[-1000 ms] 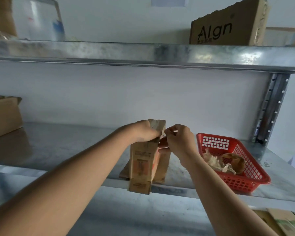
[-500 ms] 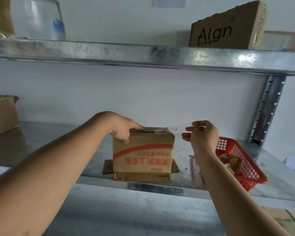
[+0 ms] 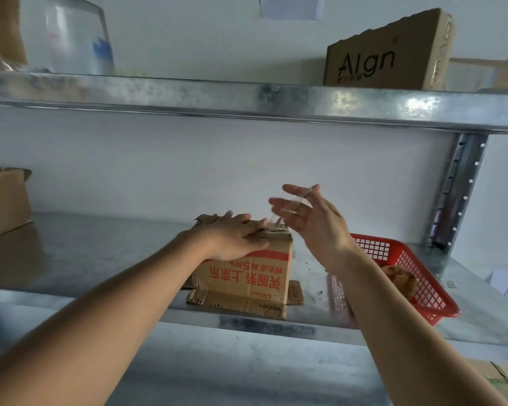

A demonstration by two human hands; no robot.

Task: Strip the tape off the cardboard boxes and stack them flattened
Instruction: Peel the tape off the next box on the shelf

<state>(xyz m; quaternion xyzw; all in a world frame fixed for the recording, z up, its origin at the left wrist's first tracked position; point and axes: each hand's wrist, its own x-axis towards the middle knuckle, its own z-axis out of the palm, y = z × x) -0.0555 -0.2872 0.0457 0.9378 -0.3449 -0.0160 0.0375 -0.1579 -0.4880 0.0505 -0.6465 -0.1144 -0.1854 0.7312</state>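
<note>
A small brown cardboard box [image 3: 247, 276] with red print stands upright on the metal shelf [image 3: 100, 259], on top of flat cardboard [image 3: 295, 291]. My left hand [image 3: 232, 235] presses flat on the box's top, fingers straight. My right hand [image 3: 311, 221] is raised just right of the top, fingers spread and blurred. A strip of clear tape [image 3: 288, 206] stretches from the box's top right corner up to those fingers and clings to them.
A red plastic basket [image 3: 408, 259] with a brown crumpled wad [image 3: 399, 281] sits right of the box. Another cardboard box [image 3: 3, 200] stands at far left. The upper shelf [image 3: 247, 98] carries a printed box [image 3: 387, 54]. A steel upright [image 3: 458, 194] stands at right.
The box was turned broadside and set down. My left hand went from gripping its top edge to pressing flat. My right hand pulled the tape up and away, its fingers now spread.
</note>
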